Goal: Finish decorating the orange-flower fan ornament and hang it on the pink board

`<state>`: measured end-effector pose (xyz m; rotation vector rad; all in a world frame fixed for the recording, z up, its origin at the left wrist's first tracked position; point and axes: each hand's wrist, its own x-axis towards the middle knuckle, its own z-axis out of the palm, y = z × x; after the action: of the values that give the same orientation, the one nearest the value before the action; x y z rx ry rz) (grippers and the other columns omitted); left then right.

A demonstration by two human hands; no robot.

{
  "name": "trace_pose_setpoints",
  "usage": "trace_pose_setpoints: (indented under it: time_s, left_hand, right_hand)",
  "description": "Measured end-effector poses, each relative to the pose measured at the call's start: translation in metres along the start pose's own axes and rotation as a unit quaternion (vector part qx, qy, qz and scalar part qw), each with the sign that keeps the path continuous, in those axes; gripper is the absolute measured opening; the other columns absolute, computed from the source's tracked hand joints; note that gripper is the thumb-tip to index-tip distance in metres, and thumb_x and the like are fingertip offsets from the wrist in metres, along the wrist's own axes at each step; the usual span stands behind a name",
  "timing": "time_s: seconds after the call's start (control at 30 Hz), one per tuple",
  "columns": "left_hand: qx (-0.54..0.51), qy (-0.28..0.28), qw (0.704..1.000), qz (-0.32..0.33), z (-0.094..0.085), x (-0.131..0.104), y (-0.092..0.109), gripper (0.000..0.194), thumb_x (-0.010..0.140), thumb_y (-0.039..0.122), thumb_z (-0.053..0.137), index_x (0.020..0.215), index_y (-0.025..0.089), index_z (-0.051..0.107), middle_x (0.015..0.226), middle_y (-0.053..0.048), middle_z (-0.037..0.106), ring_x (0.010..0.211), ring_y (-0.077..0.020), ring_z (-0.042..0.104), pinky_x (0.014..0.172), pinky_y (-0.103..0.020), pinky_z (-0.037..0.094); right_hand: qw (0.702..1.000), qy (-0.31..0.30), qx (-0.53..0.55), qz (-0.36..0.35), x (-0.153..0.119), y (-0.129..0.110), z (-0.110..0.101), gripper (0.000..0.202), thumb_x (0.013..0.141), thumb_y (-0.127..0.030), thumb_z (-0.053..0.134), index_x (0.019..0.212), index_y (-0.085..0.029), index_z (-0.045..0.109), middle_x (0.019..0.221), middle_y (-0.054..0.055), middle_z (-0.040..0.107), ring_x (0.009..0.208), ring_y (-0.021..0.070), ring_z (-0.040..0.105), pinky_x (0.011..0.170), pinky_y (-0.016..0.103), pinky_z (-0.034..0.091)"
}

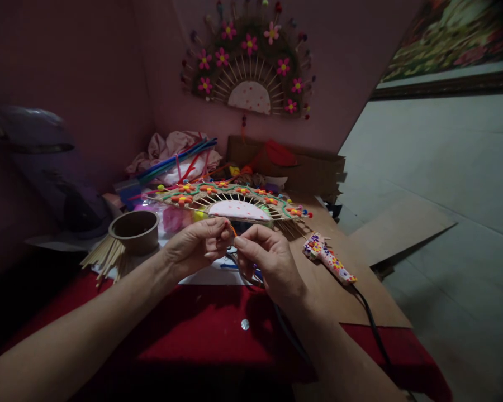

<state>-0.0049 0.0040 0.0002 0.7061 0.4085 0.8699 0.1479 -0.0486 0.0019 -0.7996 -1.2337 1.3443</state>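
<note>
Both my hands meet above the middle of the table, fingers pinched close together. A thin orange strand [233,229] shows between them, too small to make out fully. My left hand [199,237] pinches its upper end with thumb and forefinger. Its lower end sits in the fingertips of my right hand [266,254]. Just behind them lies a fan-shaped piece [240,210] with a white dotted half-circle, thin sticks, orange flowers and coloured beads round its rim. Beneath my right hand, dark curved and blue items [255,277] are partly hidden; I cannot tell what they are.
A brown pot [134,231] stands at left beside a bundle of sticks [107,258]. A flower-patterned glue gun [329,259] with a black cord rests on cardboard [373,304] at right. Pipe cleaners [176,162] and cloth pile up behind. Another fan [249,61] hangs on the wall.
</note>
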Motion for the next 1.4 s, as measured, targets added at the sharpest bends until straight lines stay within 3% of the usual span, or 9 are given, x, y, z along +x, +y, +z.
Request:
trace_pose_setpoints:
  time_s: [0.5,0.87,1.4]
  left_hand:
    - [0.008,0.054,0.999,0.005,0.0035,0.0011,-0.0025,0.013,0.061,0.001,0.072,0.070,0.006,0.065,0.058,-0.002,0.055,0.044,-0.0052,0.046,0.032,-0.011,0.030]
    - [0.031,0.028,0.999,0.001,0.0033,0.0012,-0.0030,0.010,0.067,0.008,0.072,0.065,0.008,0.063,0.056,-0.001,0.053,0.042,-0.0042,0.042,0.031,-0.011,0.030]
    - [0.045,0.014,0.999,-0.002,0.0028,0.0008,-0.0027,0.020,0.062,0.018,0.080,0.067,0.007,0.064,0.054,-0.001,0.053,0.041,-0.0038,0.040,0.031,-0.011,0.028]
  right_hand:
    - [1.000,0.024,0.002,0.009,0.0040,0.0040,0.0001,0.024,0.070,-0.036,0.073,0.065,-0.018,0.057,0.044,-0.006,0.054,0.035,0.0053,0.043,0.032,0.016,0.033]
    - [0.999,0.030,0.000,0.011,0.0042,0.0039,0.0004,0.027,0.068,-0.037,0.074,0.063,-0.018,0.056,0.044,-0.007,0.054,0.033,0.0048,0.042,0.031,0.016,0.032]
    - [0.999,0.029,-0.002,0.018,0.0043,0.0042,0.0005,0.025,0.068,-0.035,0.073,0.062,-0.018,0.055,0.042,-0.007,0.054,0.032,0.0048,0.041,0.030,0.015,0.031]
